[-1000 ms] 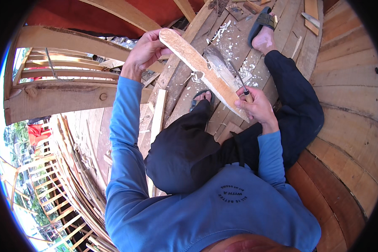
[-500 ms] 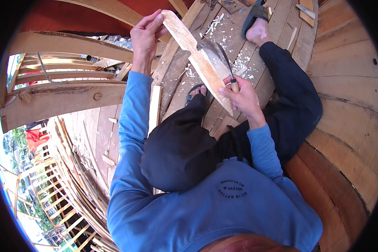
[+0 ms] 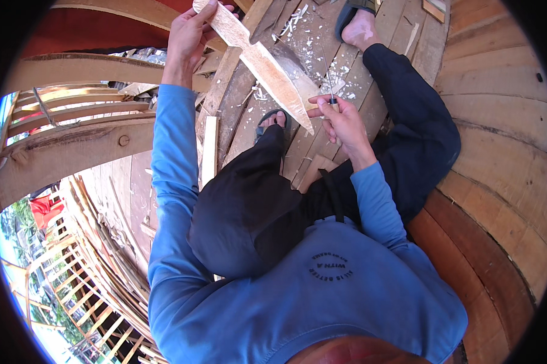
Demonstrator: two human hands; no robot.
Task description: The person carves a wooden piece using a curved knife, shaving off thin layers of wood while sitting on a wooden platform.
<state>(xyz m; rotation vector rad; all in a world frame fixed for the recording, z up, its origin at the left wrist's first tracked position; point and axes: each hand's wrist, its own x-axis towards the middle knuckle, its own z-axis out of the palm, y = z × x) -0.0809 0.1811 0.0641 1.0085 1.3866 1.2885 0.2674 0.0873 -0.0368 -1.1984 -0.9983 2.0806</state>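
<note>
My left hand (image 3: 188,33) grips the narrow end of a pale knife-shaped piece of wood (image 3: 267,70), thumb on its upper face. The piece slants down to the right, its pointed tip near my right hand (image 3: 344,124). That hand is closed around the handle of a knife (image 3: 329,76), whose thin blade points away from me, almost edge-on. My right fingertips are close to the wood's edge; whether they touch it I cannot tell. Part of a grey flat shape shows behind the wood, its kind unclear.
White shavings (image 3: 295,21) lie scattered over the plank floor (image 3: 298,151). Curved timber beams (image 3: 73,145) stand at the left, with a stack of thin wood strips (image 3: 97,224) below them. A curved plank wall (image 3: 498,139) rises at the right. My sandalled feet rest on the floor ahead.
Both hands and the wood piece have shifted left in the picture. The knife has turned from showing its broad side to nearly edge-on, and its blade is now apart from the wood.
</note>
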